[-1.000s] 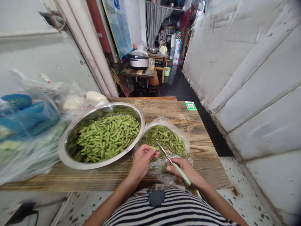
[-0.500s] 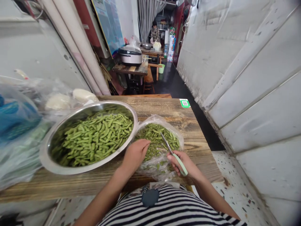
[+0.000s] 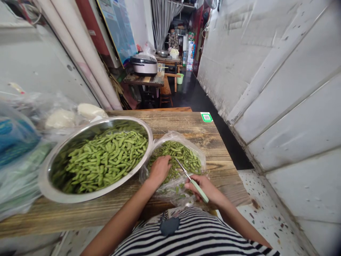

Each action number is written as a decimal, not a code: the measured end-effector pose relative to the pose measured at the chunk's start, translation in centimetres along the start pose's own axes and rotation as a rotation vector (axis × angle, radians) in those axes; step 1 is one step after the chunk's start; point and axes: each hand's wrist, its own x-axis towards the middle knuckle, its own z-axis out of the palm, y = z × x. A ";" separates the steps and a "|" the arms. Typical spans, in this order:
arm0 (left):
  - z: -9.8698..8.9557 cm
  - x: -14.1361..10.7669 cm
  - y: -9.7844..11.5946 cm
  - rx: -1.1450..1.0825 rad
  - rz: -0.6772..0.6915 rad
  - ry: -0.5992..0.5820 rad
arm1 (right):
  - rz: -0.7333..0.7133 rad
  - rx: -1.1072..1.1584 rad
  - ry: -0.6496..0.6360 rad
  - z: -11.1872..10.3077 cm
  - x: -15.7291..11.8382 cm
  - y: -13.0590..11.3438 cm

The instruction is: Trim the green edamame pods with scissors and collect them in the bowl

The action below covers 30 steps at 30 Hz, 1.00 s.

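Observation:
My right hand (image 3: 201, 186) grips a pair of scissors (image 3: 195, 184) with pale green handles, the blades pointing up and left over the pods. My left hand (image 3: 160, 169) is over the left part of a clear plastic bag (image 3: 198, 142) that holds green soybean pods (image 3: 183, 153). Its fingers are closed near the scissor tips; whatever they pinch is too small to make out. To the left stands a large steel basin (image 3: 50, 192) with many green pods (image 3: 106, 160) in it.
The basin and bag rest on a wooden table (image 3: 213, 138) with a QR code sticker (image 3: 206, 117) at its far edge. Plastic bags (image 3: 16, 142) lie at the left. A cooker (image 3: 144, 65) stands on a farther table; a person (image 3: 173, 40) is behind it. A wall (image 3: 301, 124) runs along the right.
My left hand has moved forward, deeper over the bagged pods. The scissors have shifted slightly left and down, and their tips are nearer my left fingers. The view has shifted a little.

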 end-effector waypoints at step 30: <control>-2.0 -2.1 0.7 -1.065 -0.274 -0.012 | -0.239 -0.612 0.142 -0.8 -0.7 -1.3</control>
